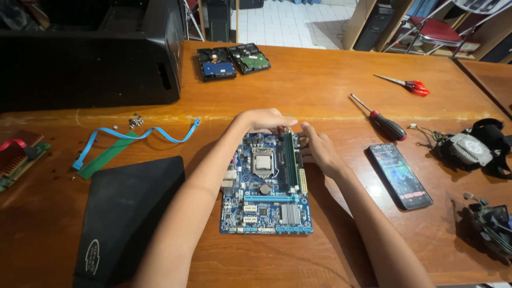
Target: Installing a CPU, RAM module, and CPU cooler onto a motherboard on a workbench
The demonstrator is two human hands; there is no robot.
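Note:
A blue motherboard [266, 205] lies flat on the wooden table [320, 80], its processor socket near the middle. A green memory stick [288, 157] stands in a slot along the board's right side. My left hand [262, 120] curls over the far edge of the board, fingertips touching the top end of the memory stick. My right hand [319, 150] rests at the board's right edge, its fingers pressed against the stick's far end. Neither hand lifts anything off the table.
A black computer case [90, 58] stands far left. Two hard drives [232, 61] lie behind. A blue cable [133, 136], green strip and screws lie left, above a black pad [128, 213]. A screwdriver [381, 120], scissors [408, 84], phone [400, 175] and cooling fans [469, 152] lie right.

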